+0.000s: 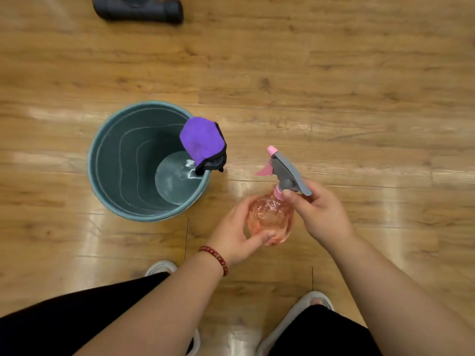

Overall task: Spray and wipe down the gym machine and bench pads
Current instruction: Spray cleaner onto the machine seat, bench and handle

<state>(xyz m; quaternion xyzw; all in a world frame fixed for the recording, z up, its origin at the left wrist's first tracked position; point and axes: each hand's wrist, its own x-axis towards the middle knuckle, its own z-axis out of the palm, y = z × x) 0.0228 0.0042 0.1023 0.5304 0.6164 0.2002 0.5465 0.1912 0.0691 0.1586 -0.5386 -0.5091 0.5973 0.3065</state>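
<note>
The floor (pixel 334 73) is glossy wood-look planking, with pale streaks of reflected light across it. A teal bucket (pixel 115 165) stands upright on it at nine o'clock from the centre. A dark grey tubular piece (pixel 138 10) lies at eleven o'clock, cut off by the top edge. Two light slippers (pixel 289 321) stand apart at six o'clock.

Glossy wood-plank floor (pixel 334 73), pale streaks of reflected light (pixel 401 201), dark seams (pixel 187 237) between boards

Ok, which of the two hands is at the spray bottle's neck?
The right hand: it grips the neck just under the grey trigger head. The left hand, with the red bead bracelet, only cups the round body of the pink bottle.
</note>
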